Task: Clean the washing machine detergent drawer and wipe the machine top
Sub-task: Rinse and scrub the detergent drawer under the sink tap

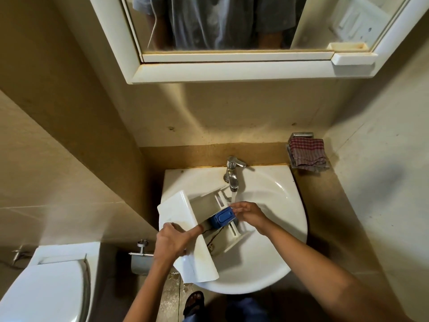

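The white detergent drawer [178,212] lies tilted across the white sink [278,205], its wide front panel at the left. My left hand [173,240] grips that front panel from below. A blue insert [221,217] sits in the drawer's middle compartment, and my right hand [249,213] has its fingers on the insert's right side. Water runs from the chrome tap [233,174] onto the drawer's far end, just beside my right hand.
A red checked cloth [307,154] lies on a metal holder on the counter at the back right. A toilet [44,287] stands at the lower left, with a paper holder [141,256] beside it. A mirror cabinet [232,66] hangs above the sink.
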Available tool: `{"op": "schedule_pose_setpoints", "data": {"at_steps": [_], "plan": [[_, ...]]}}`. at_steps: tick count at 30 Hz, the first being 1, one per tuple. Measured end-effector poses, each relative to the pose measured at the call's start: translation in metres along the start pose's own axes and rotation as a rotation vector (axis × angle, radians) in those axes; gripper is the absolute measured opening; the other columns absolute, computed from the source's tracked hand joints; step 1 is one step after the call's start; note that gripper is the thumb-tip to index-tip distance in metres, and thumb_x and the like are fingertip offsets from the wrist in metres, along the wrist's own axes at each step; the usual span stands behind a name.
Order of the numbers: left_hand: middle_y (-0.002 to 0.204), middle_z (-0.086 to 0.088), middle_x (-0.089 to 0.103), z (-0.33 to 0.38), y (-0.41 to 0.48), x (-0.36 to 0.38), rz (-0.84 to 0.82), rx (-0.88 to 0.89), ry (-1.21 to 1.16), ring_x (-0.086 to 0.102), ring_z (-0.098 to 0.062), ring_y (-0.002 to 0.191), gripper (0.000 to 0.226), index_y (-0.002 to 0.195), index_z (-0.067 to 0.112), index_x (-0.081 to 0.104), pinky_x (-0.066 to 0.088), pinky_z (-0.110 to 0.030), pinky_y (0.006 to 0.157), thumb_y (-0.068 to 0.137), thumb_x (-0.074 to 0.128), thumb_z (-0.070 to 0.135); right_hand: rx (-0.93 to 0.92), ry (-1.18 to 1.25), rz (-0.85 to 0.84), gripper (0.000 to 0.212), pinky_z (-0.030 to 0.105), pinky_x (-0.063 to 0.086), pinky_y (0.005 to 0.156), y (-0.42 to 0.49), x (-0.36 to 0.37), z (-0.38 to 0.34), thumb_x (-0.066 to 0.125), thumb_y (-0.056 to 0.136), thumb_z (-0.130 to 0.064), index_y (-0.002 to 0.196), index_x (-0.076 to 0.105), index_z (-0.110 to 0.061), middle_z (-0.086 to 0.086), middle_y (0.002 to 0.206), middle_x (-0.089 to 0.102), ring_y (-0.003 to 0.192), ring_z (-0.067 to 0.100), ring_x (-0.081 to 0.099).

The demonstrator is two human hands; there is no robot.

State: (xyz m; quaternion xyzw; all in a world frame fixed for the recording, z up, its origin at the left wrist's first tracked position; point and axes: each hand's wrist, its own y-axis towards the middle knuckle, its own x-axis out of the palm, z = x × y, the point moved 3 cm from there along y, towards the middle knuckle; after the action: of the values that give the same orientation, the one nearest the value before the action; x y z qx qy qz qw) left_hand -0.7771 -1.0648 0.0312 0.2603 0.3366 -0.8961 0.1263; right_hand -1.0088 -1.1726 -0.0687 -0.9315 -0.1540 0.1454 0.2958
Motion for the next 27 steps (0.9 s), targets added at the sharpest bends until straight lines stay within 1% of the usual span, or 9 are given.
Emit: {"op": "schedule_pose_setpoints", "data": {"at_steps": [3,7,9,12,16,21,23,25,27], "plan": [[0.078,-0.007,0.059,-0.009,-0.011,0.008,0.042,-0.037,-0.077,0.064,-0.020,0.067,0.054,0.081,0.003,0.053,0.060,-0.040,0.054,0.064,0.083,0.045,-0.051,-0.084,0.200,0.029,0.027,0.048,0.092,0.003,-0.006,-0.005,0.054,0.083,0.006,0.102,0.070,-0.010,0.005,0.103,0.070,0.103,0.020,0.064],[0.089,-0.008,0.063,-0.021,-0.020,0.018,0.071,-0.117,-0.206,0.066,-0.024,0.074,0.082,0.096,0.002,0.053,0.060,-0.037,0.055,0.046,0.072,0.065,-0.098,-0.196,0.383,0.020,0.020,0.042,0.078,0.002,-0.014,-0.008,0.060,0.082,-0.004,0.101,0.067,-0.006,0.001,0.096,0.066,0.091,0.015,0.060],[0.088,-0.010,0.066,-0.024,-0.024,0.024,0.076,-0.162,-0.330,0.069,-0.025,0.074,0.082,0.096,0.003,0.054,0.061,-0.038,0.061,0.043,0.071,0.063,-0.028,-0.205,0.358,0.005,0.022,0.039,0.068,0.003,-0.014,-0.007,0.064,0.083,-0.018,0.083,0.061,-0.014,-0.002,0.079,0.057,0.076,0.014,0.053],[0.083,-0.011,0.070,-0.026,-0.028,0.038,0.086,-0.196,-0.510,0.070,-0.025,0.072,0.070,0.094,0.004,0.059,0.061,-0.040,0.064,0.046,0.078,0.052,0.141,0.063,0.210,0.027,0.029,0.049,0.065,0.002,-0.008,-0.007,0.065,0.085,-0.031,0.074,0.050,-0.012,0.002,0.071,0.054,0.068,0.020,0.054],[0.080,-0.014,0.071,-0.025,-0.030,0.063,0.078,-0.227,-0.719,0.070,-0.029,0.074,0.059,0.092,0.001,0.064,0.061,-0.043,0.067,0.050,0.083,0.038,0.125,0.102,0.033,0.008,0.038,0.054,0.080,0.005,0.002,-0.016,0.064,0.084,-0.011,0.091,0.061,-0.012,0.007,0.089,0.065,0.084,0.024,0.063],[0.085,-0.012,0.071,-0.029,-0.035,0.095,-0.023,-0.311,-0.914,0.066,-0.024,0.076,0.066,0.101,-0.002,0.063,0.058,-0.037,0.070,0.050,0.083,0.035,0.043,-0.105,0.186,0.025,0.042,0.056,0.070,0.025,-0.008,-0.012,0.062,0.069,-0.005,0.091,0.061,0.007,0.006,0.077,0.060,0.075,0.019,0.058],[0.092,-0.009,0.070,-0.034,-0.039,0.101,-0.121,-0.343,-0.971,0.065,-0.024,0.088,0.059,0.106,0.001,0.066,0.053,-0.034,0.075,0.058,0.081,0.033,0.018,-0.167,0.235,0.031,0.032,0.044,0.062,0.026,-0.012,-0.012,0.058,0.064,-0.007,0.088,0.055,0.011,0.008,0.067,0.050,0.069,0.017,0.047],[0.098,-0.007,0.066,-0.040,-0.037,0.100,-0.169,-0.396,-1.027,0.061,-0.024,0.097,0.055,0.117,0.002,0.063,0.049,-0.036,0.091,0.073,0.080,0.030,-0.031,-0.202,0.303,0.012,0.027,0.026,0.065,0.019,-0.014,-0.019,0.056,0.066,-0.001,0.066,0.047,0.006,0.016,0.059,0.034,0.068,0.016,0.035],[0.094,-0.008,0.061,-0.051,-0.027,0.089,-0.083,-0.406,-0.968,0.061,-0.025,0.092,0.065,0.127,-0.002,0.055,0.051,-0.037,0.090,0.078,0.076,0.034,-0.109,-0.241,0.336,0.037,0.028,0.017,0.066,0.015,-0.018,-0.027,0.053,0.071,0.006,0.056,0.027,-0.016,0.003,0.059,0.021,0.067,0.017,0.024]]}}
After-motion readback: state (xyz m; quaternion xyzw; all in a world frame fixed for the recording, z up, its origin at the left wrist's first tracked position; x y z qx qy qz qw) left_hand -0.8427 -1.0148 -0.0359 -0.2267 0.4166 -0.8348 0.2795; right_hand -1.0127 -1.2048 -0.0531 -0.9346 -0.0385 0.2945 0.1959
